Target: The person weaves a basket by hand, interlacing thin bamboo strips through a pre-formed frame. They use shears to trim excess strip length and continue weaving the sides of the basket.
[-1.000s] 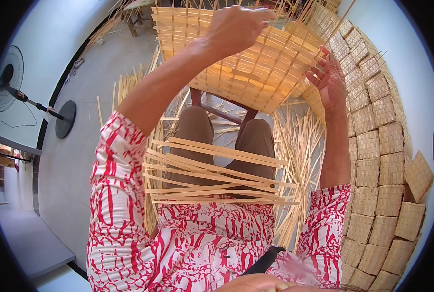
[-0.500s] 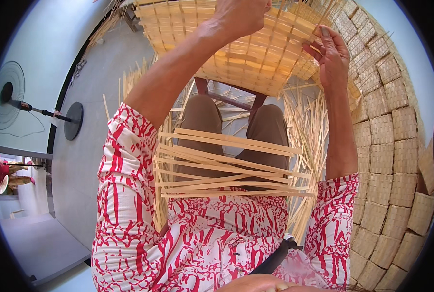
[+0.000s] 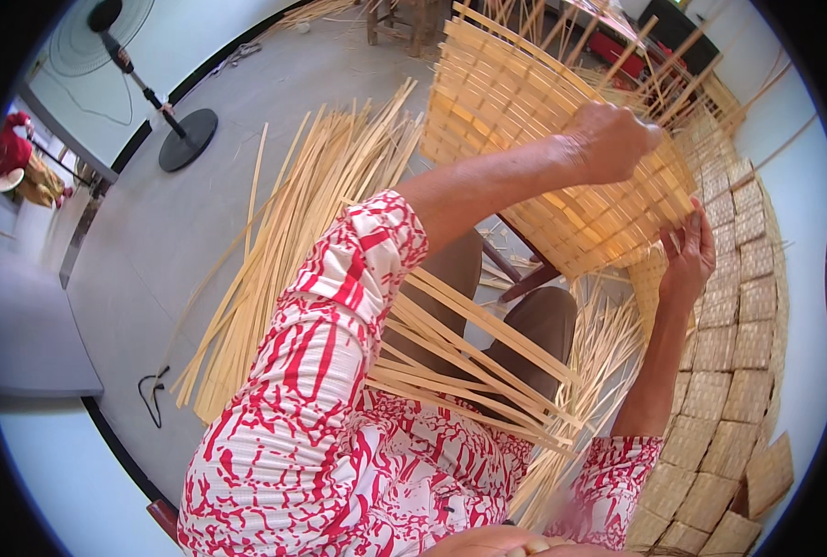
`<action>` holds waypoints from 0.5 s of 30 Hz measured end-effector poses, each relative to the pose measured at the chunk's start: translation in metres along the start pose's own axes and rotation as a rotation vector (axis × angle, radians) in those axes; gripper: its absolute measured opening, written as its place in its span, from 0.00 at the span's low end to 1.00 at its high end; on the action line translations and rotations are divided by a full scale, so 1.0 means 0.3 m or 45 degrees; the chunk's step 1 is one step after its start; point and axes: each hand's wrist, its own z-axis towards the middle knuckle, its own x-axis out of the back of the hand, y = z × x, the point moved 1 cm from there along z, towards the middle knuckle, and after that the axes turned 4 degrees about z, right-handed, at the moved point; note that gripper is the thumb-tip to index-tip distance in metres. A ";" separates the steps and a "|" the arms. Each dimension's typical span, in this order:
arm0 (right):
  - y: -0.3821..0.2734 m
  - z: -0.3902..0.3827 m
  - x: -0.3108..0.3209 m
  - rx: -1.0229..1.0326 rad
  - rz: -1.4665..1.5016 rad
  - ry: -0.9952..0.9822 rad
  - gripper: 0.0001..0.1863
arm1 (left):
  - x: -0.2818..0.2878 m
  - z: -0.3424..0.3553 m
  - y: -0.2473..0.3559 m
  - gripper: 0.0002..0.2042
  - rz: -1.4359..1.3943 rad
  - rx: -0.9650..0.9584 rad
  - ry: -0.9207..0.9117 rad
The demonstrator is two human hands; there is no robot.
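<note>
A half-woven bamboo basket (image 3: 516,102) leans in front of my knees, loose stakes sticking up past its far rim. My left hand (image 3: 613,144) is closed in a fist over its woven side; what the fingers hold is hidden. At the basket's right edge, my right hand (image 3: 690,252) has its thumb and fingertips closed on the weave. Across my lap lie several flat bamboo strips (image 3: 488,325), some crossing each other.
A big bundle of bamboo strips (image 3: 311,204) lies on the floor at left, with more loose strips (image 3: 608,343) beside my right knee. Stacked woven pieces (image 3: 724,334) line the right wall. A standing fan (image 3: 188,139) is at the far left. Dark wooden legs (image 3: 529,278) show below the basket.
The view has swung left, so the basket and both hands sit farther right and lower in it. My left hand has moved across the basket toward my right hand, which stays at the edge.
</note>
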 end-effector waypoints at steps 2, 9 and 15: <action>-0.002 -0.001 0.002 0.029 -0.041 -0.002 0.14 | 0.001 -0.020 -0.005 0.06 -0.049 -0.040 0.050; 0.042 0.034 0.056 0.009 -0.020 0.074 0.11 | 0.118 -0.136 -0.163 0.25 0.237 0.028 0.616; 0.043 0.054 0.124 0.012 -0.047 0.033 0.12 | 0.122 -0.192 -0.198 0.29 0.418 0.173 0.450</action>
